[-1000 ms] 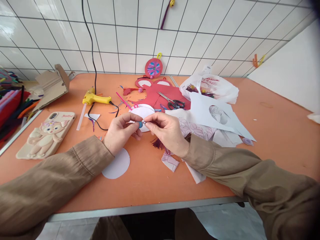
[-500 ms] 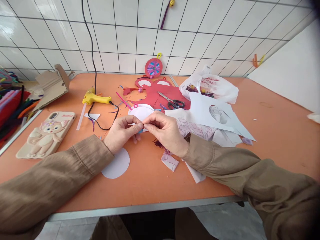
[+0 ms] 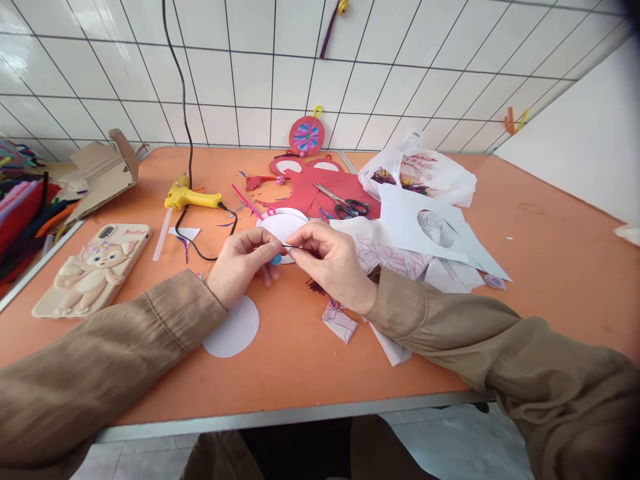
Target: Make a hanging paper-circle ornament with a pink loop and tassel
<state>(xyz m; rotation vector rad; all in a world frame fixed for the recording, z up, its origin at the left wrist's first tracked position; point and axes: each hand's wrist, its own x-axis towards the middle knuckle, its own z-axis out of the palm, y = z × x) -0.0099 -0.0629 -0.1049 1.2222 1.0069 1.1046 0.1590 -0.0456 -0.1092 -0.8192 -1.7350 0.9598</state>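
My left hand [image 3: 245, 260] is pinched closed, with a small blue bead [image 3: 277, 259] at its fingertips. My right hand [image 3: 330, 260] pinches a thin dark cord [image 3: 286, 247] that runs across the short gap between my two hands, near the bead. The cord's far end is hidden by my right fingers. Just behind my fingertips lie white paper discs [image 3: 284, 223]. Another white disc [image 3: 235, 330] rests under my left wrist. A dark red tassel [image 3: 316, 287] shows partly below my right hand, beside a patterned fabric scrap [image 3: 341, 324].
A yellow glue gun [image 3: 193, 197] and a phone in a cartoon case [image 3: 95, 270] lie to the left. Behind my hands are scissors [image 3: 345, 203] on red paper [image 3: 305, 190]. Cut white paper [image 3: 425, 227] and a plastic bag [image 3: 440, 177] are at the right.
My fingertips have moved slightly apart, so the dark cord now shows between them. The blue bead has come up higher and is more visible at my left fingertips.
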